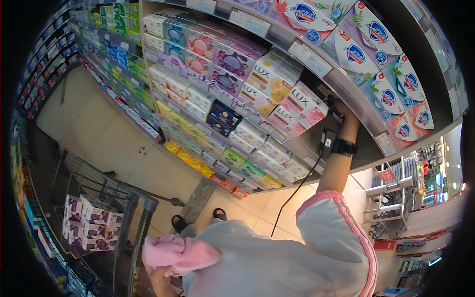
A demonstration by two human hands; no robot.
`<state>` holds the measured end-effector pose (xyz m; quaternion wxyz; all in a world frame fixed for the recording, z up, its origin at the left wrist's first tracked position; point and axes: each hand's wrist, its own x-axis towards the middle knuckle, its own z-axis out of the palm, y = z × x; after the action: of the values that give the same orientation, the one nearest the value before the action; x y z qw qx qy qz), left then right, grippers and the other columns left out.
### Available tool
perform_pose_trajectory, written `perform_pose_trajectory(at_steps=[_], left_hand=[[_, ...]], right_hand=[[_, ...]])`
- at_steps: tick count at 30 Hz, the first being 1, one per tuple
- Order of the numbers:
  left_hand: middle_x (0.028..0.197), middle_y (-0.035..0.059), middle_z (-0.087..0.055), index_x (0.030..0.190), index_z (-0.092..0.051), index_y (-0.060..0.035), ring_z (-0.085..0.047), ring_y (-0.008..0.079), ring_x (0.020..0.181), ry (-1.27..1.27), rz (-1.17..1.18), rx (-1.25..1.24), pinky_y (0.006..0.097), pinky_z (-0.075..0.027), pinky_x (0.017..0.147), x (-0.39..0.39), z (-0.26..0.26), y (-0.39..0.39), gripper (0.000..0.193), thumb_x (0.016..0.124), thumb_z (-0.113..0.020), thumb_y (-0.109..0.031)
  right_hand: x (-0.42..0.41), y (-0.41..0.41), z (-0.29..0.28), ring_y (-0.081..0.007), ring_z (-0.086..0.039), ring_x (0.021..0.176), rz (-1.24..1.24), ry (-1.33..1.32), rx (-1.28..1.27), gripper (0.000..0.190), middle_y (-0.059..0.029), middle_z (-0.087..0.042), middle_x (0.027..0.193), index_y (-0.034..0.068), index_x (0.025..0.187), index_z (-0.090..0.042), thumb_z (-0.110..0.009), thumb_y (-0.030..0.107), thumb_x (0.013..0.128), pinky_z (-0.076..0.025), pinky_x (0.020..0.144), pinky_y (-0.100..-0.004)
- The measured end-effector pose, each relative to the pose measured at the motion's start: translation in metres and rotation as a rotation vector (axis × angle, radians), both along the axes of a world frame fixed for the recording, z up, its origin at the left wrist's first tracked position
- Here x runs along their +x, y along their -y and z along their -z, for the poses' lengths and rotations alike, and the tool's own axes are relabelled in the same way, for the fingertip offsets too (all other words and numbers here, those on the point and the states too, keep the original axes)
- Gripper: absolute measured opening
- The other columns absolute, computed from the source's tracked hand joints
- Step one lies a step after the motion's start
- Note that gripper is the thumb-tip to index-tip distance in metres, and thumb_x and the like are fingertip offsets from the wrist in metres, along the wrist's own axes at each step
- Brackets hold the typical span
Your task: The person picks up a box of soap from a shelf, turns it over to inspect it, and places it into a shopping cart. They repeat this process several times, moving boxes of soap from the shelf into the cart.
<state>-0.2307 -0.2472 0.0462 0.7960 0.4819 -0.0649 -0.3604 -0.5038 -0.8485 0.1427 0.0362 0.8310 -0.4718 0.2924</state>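
Note:
A pink plush cloth (pixel 180 252) is bunched in my left hand (pixel 163 273), down by my left side, and covers most of the fingers. My right arm stretches into a dark shelf compartment, where my right hand (pixel 345 107) is beside a stack of pink and white Lux soap boxes (pixel 298 109). Shadow and the shelf edge above hide most of its fingers, so I cannot tell whether it grips anything. A black strap (pixel 345 147) circles that wrist, with a small black device (pixel 327 143) and a cable running down from it.
A wire shopping cart (pixel 139 219) at the lower left carries white and purple Lux boxes (pixel 96 222). Safeguard packs (pixel 356 52) fill the shelf above my hand. Lower shelves hold more boxed soap (pixel 224 117). Metal trolleys (pixel 393 200) stand at the right, over the tiled floor (pixel 256 208).

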Motion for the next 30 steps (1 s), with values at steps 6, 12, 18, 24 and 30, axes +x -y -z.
perform_pose_trajectory(at_steps=[6,12,18,24,30], left_hand=[[0.108,0.0143,-0.051,0.117,-0.042,0.0035,-0.052,0.0216,0.100,-0.076,0.022,0.153,0.0306,-0.041,0.088,0.005,-0.001,-0.044,0.068,0.053,-0.061,-0.008],[0.109,0.0106,-0.053,0.115,-0.047,0.0022,-0.050,0.0197,0.103,0.189,0.303,0.057,0.0286,-0.037,0.089,0.041,0.010,-0.054,0.059,0.061,-0.066,-0.014],[0.108,0.0083,-0.053,0.114,-0.048,0.0018,-0.050,0.0161,0.100,0.277,0.225,-0.077,0.0290,-0.037,0.087,0.051,0.006,-0.096,0.053,0.066,-0.066,-0.014],[0.106,0.0143,-0.055,0.106,-0.050,0.0050,-0.053,0.0209,0.097,0.234,-0.086,0.019,0.0320,-0.041,0.083,0.045,0.001,-0.168,0.059,0.057,-0.069,-0.023],[0.095,0.0162,-0.057,0.090,-0.052,0.0046,-0.055,0.0231,0.088,0.323,-0.424,0.148,0.0306,-0.041,0.080,0.048,-0.006,-0.226,0.057,0.047,-0.066,-0.030]], right_hand=[[0.020,-0.157,-0.003,-0.0291,-0.055,0.095,-0.269,-0.270,0.189,0.036,-0.0193,-0.058,0.102,0.001,0.108,-0.056,-0.054,0.003,0.072,-0.041,0.086,-0.0341],[0.114,-0.325,-0.077,-0.0218,-0.062,0.078,-0.610,-0.120,0.552,0.031,-0.0143,-0.062,0.092,0.002,0.103,-0.059,-0.053,-0.003,0.073,-0.047,0.065,-0.0299],[0.275,-0.412,-0.049,-0.0315,-0.059,0.077,-1.428,-0.384,0.561,0.029,-0.0137,-0.061,0.089,0.006,0.103,-0.059,-0.058,0.011,0.075,-0.046,0.065,-0.0353],[0.475,-0.522,0.051,-0.0306,-0.054,0.093,-1.848,-0.461,0.633,0.029,-0.0145,-0.058,0.099,0.001,0.106,-0.054,-0.054,0.013,0.079,-0.043,0.079,-0.0366],[0.552,-0.646,0.162,-0.0306,-0.049,0.099,-1.909,-0.137,0.194,0.038,-0.0153,-0.053,0.102,-0.001,0.105,-0.052,-0.058,0.011,0.069,-0.041,0.082,-0.0396]])
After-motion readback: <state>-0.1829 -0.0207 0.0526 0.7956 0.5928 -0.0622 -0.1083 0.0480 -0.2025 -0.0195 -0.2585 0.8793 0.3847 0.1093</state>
